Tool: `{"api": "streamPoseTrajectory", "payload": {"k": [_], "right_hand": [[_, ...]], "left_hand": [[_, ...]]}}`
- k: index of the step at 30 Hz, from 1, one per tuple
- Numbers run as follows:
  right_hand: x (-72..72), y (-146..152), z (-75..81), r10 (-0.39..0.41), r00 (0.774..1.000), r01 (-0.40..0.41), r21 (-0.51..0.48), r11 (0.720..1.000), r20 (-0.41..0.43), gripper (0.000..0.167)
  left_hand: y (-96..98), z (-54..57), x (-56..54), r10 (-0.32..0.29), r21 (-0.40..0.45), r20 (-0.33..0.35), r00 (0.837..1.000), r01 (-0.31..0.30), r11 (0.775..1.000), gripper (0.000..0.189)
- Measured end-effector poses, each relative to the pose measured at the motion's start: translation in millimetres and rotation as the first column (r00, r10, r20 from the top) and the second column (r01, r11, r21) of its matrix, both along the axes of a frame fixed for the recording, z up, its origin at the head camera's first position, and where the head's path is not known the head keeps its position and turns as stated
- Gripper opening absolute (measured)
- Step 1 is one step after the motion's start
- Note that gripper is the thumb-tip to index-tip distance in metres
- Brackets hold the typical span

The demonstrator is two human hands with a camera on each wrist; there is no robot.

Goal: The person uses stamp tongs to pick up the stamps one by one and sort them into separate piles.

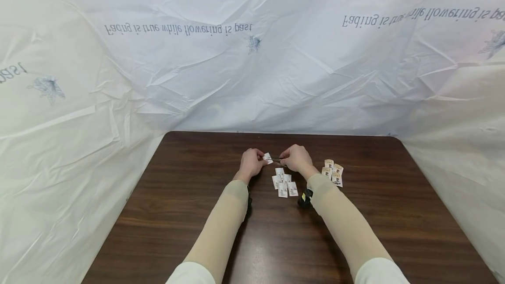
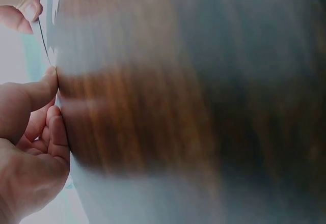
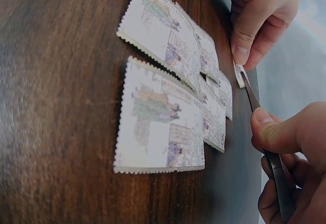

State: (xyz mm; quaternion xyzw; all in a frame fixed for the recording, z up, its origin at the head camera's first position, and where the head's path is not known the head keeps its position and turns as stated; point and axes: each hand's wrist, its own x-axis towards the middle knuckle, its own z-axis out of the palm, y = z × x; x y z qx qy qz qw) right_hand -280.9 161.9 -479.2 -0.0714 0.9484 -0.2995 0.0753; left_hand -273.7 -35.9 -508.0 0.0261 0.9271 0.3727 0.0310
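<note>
My right hand (image 1: 296, 157) grips metal tweezers (image 3: 275, 165) between thumb and fingers, their tips reaching left to a small white stamp (image 1: 268, 157). At that stamp's left edge is my left hand (image 1: 251, 162), its thumb and fingertips on the stamp close over the table. In the right wrist view the tweezer tips overlap the stamp (image 3: 240, 75) just beside the left thumb. Several white stamps (image 3: 160, 122) with perforated edges and a printed coloured scene lie in a loose, partly overlapping cluster nearer to me, below and between the hands.
Right of my right forearm lies a second group of several stamps (image 1: 332, 172) with orange-tinted print. The dark wood table (image 1: 189, 196) ends at a far edge just beyond the hands, where a white printed sheet (image 1: 252, 91) hangs.
</note>
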Motion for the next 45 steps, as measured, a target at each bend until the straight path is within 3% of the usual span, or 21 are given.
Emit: {"api": "streamPoseTrajectory", "payload": {"k": [8, 15, 22, 30, 40, 45], "right_hand": [[2.1, 1.4, -1.7, -0.006, 1.000, 0.006, -0.028, 1.000, -0.001, 0.016], [2.8, 4.9, -4.2, -0.010, 1.000, 0.012, -0.079, 0.997, 0.021, 0.016], [7.2, 8.9, -5.8, -0.057, 0.996, 0.070, -0.171, 0.983, 0.074, 0.017], [21.9, 12.4, -0.3, -0.084, 0.989, 0.118, -0.302, 0.946, 0.122, 0.022], [51.2, 20.5, 8.3, 0.021, 0.992, 0.027, -0.365, 0.931, 0.127, 0.025], [60.7, 31.8, 8.1, 0.078, 0.987, -0.024, -0.350, 0.936, 0.140, 0.024]], "left_hand": [[-4.2, -2.1, -0.2, -0.032, 0.027, -0.019, 0.999, 0.033, 0.999, 0.031], [-13.7, -2.9, -1.0, -0.077, 0.160, -0.011, 0.997, 0.078, 0.984, 0.040], [-20.9, -5.5, 5.1, -0.040, 0.318, 0.001, 0.999, 0.038, 0.947, 0.047], [-21.6, 2.3, 15.7, -0.032, 0.339, -0.020, 0.999, 0.037, 0.940, 0.040], [-22.6, 16.1, 28.2, -0.045, 0.345, -0.052, 0.998, 0.060, 0.937, 0.047], [-24.4, 22.4, 35.4, -0.062, 0.360, -0.076, 0.995, 0.086, 0.929, 0.045]]}}
